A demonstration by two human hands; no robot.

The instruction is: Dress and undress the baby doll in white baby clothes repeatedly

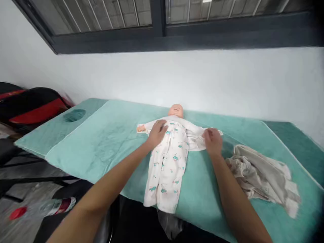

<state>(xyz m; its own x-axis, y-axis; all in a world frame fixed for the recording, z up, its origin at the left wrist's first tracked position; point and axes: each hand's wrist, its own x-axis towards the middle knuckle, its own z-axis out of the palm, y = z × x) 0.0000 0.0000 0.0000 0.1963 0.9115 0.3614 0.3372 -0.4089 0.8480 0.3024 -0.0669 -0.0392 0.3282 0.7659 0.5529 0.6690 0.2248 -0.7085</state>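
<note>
A baby doll (176, 110) lies on its back on a teal-covered table (101, 141), dressed in a white printed sleepsuit (165, 168). My left hand (157, 132) rests on the doll's chest and near sleeve, fingers curled onto the cloth. My right hand (213, 141) presses on the doll's other sleeve at its outstretched arm, fingers bent down over the fabric. The suit's legs reach the table's front edge.
A crumpled beige cloth (260, 175) lies on the table to the right. A round face hole (74, 115) sits at the table's left end. A black and red bag (30, 104) stands far left; a red-capped bottle (43, 208) lies low left. A white wall is behind.
</note>
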